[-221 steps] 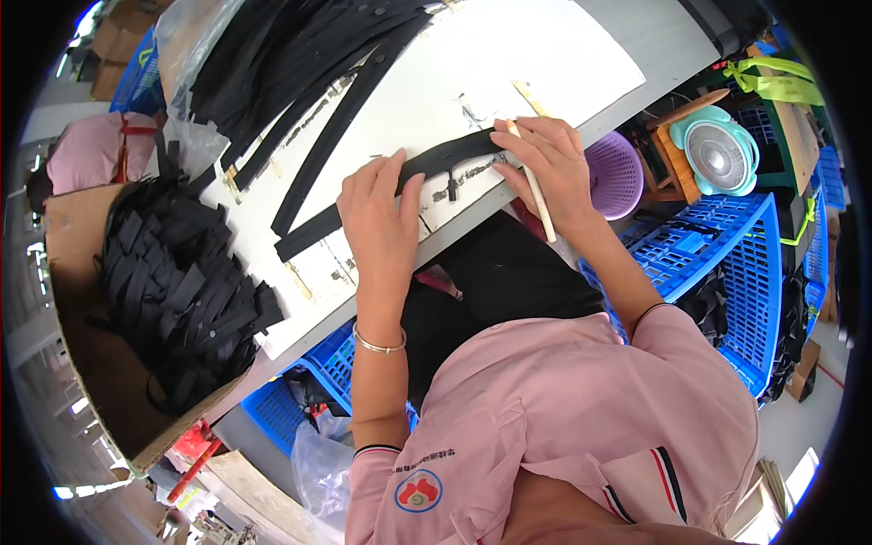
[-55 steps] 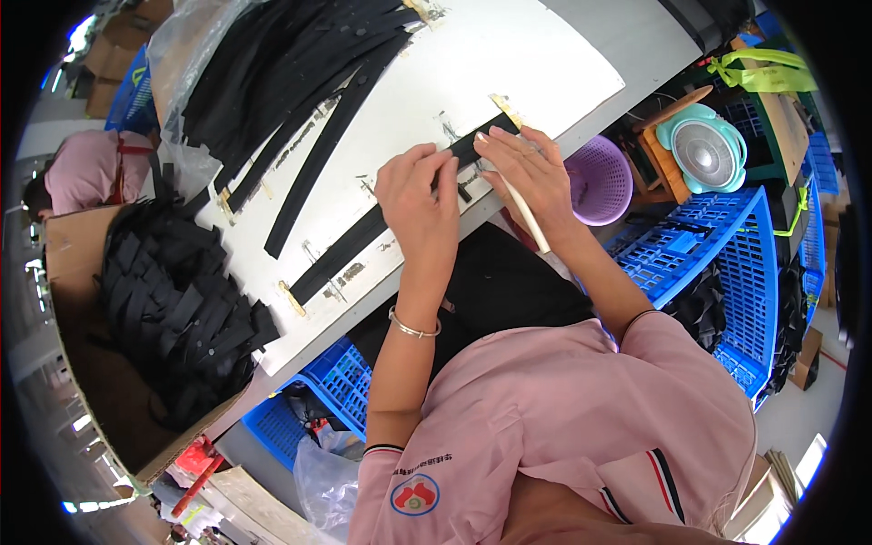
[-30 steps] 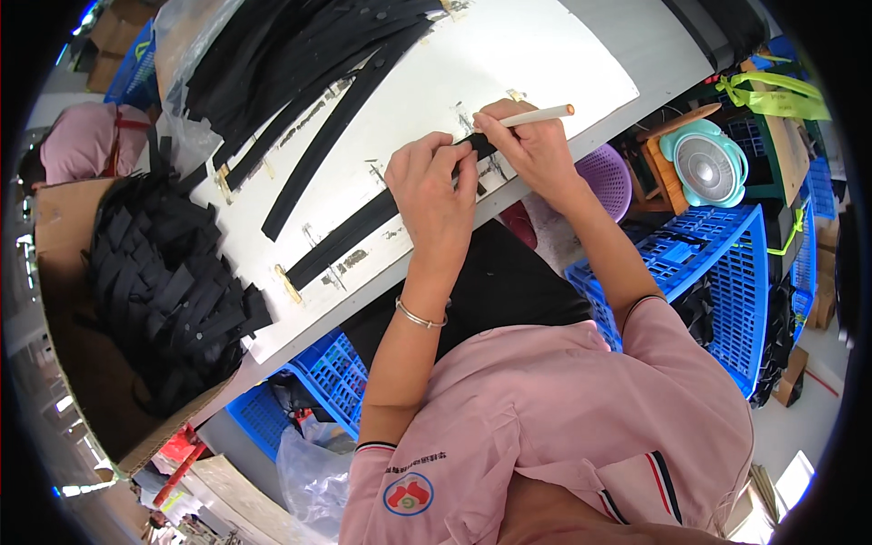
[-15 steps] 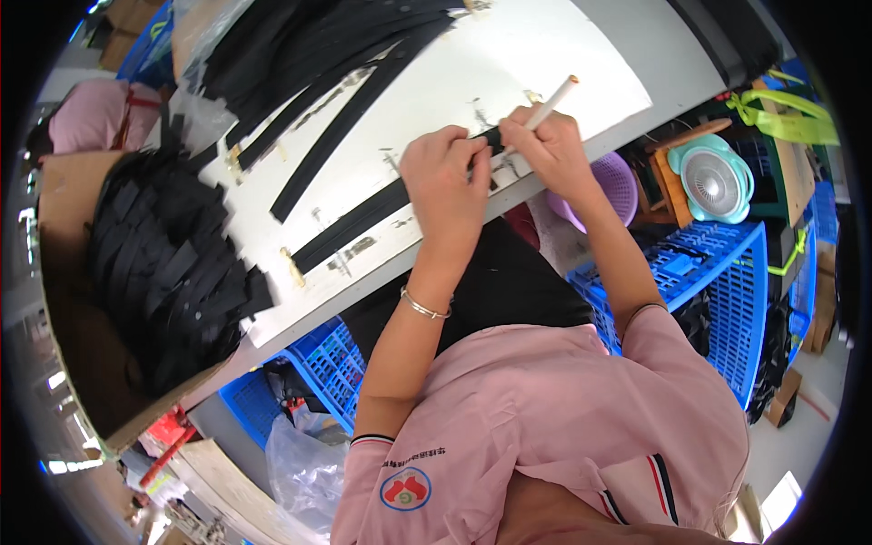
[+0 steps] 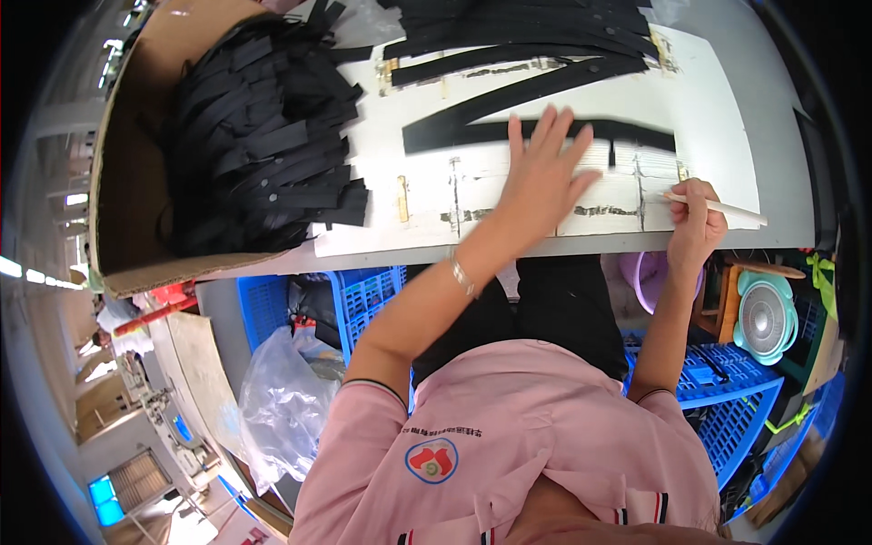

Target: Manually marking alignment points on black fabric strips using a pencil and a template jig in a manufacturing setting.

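My left hand (image 5: 542,173) lies flat with fingers spread on a long black strap (image 5: 472,134) stretched across the white work board (image 5: 427,195). My right hand (image 5: 695,218) grips a pale stick-like tool (image 5: 722,207) near the board's right front corner, close to the strap's right end. A second black strap (image 5: 536,91) lies diagonally just beyond. More black straps (image 5: 509,32) are stacked at the far edge of the board.
An open cardboard box (image 5: 136,154) at the left holds a heap of black straps (image 5: 263,136). Blue plastic crates (image 5: 363,295) stand under the table, with a clear plastic bag (image 5: 286,409), a purple basket (image 5: 640,282) and a small green fan (image 5: 765,318).
The view has swung so the board lies level. My left hand has opened flat on the strap, and my right hand with the stick has drawn back toward the board's front right corner.
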A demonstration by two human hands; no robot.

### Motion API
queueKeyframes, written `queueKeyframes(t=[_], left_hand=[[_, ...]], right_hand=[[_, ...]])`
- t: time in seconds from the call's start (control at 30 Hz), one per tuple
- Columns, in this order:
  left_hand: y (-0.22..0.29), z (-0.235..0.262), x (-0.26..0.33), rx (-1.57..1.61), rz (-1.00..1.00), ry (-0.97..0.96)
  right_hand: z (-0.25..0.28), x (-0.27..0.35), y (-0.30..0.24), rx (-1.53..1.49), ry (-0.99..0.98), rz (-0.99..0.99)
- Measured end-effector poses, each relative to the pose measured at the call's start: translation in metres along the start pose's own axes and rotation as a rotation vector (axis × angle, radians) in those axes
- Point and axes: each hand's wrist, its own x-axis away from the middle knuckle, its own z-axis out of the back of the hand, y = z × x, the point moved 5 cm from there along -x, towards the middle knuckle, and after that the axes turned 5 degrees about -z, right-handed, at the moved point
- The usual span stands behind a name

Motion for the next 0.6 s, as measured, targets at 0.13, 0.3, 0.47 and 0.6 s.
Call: queueKeyframes(t=[0.13, 0.3, 0.47, 0.6], left_hand=[[-0.036, 0.009, -0.033, 0.025, 0.008, 0.080], [-0.025, 0.049, 0.022, 0.047, 0.085, 0.124], [-0.044, 0.113, 0.122, -0.248, 0.288, 0.201], [-0.062, 0.154, 0.173, -0.509, 0.423, 0.304]], right_hand=[[-0.005, -0.002, -0.001, 0.017, -0.019, 0.009], [-0.007, -0.001, -0.002, 0.126, -0.001, -0.039], [-0.012, -0.002, -0.006, 0.098, -0.023, -0.056], [-0.008, -0.001, -0.004, 0.067, -0.042, -0.065]])
